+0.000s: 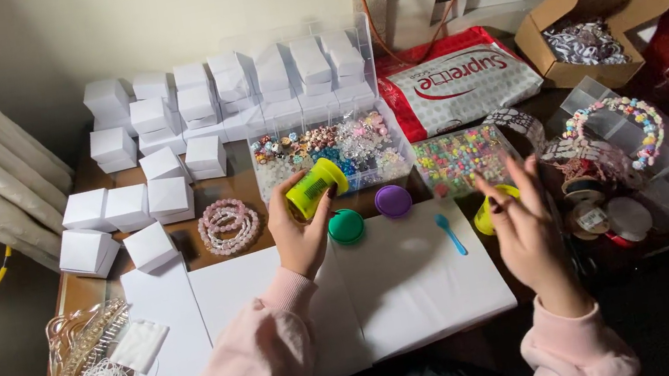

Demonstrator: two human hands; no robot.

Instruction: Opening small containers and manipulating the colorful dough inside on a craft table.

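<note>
Tub (315,187), small, yellow-green, tipped on its side, was gripped in the left hand (298,229) just above the near edge of the clear bead tray (329,152). Fingers of that hand wrapped round the tub's body; thumb lay along its side. Right hand (524,226) was spread open and blurred, right of the bead tray and nearer the person, holding nothing that could be made out. A second yellow tub (486,211) sat partly hidden behind its fingers.

Green lid (345,226) and purple lid (393,201) lay side by side just below the bead tray, on the edge of the white sheet (419,281). Blue scoop (450,234) lay on that sheet, between the purple lid and the right hand. Pink bead bracelets (227,226) sat left of the tray. White boxes (160,143) were stacked left of and behind it. A red-and-white bag (460,81) lay to the tray's right, with an open cardboard box (594,34) beyond it.
</note>
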